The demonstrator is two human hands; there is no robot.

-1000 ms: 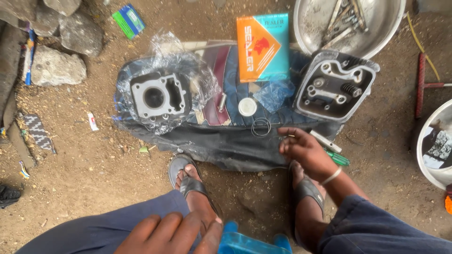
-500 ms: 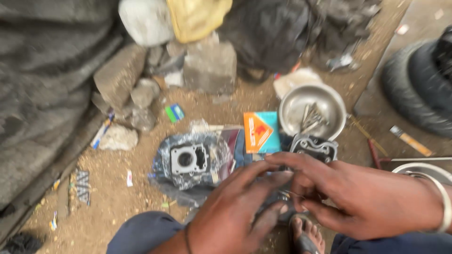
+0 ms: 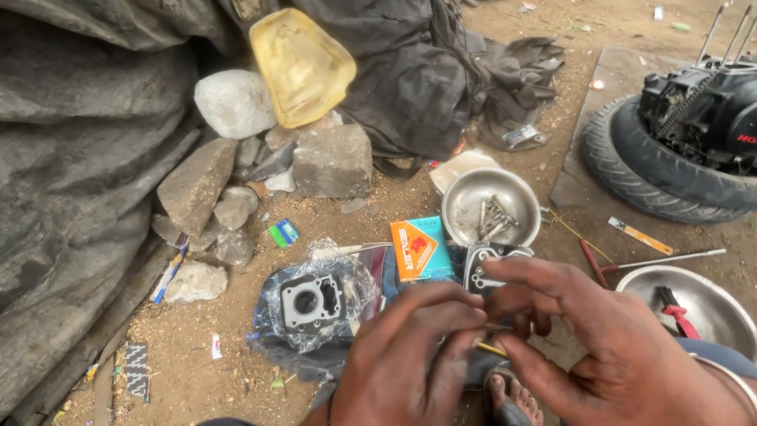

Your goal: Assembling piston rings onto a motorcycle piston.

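Observation:
My left hand (image 3: 410,363) and my right hand (image 3: 599,339) are raised close in front of me, fingertips meeting. They pinch a small thin part between them, mostly hidden by the fingers. Below them, on a dark sheet (image 3: 296,359) on the dirt, lie a grey cylinder block (image 3: 310,302) in a clear plastic bag, an orange and teal box (image 3: 422,248) and a dark cylinder head (image 3: 489,264), partly hidden by my right hand. My sandalled foot (image 3: 509,398) shows under the hands.
A steel bowl (image 3: 457,209) holding bolts sits behind the box. A second bowl (image 3: 710,312) with a red-handled brush is at the right. A tyre (image 3: 654,177) carries an engine (image 3: 702,110). Stones (image 3: 331,162), a yellow container (image 3: 303,67) and dark tarpaulin lie at the back and left.
My view has tilted up and away from the sheet. My right hand left the ground by the sheet and my left hand left my knee; both now meet in front of me.

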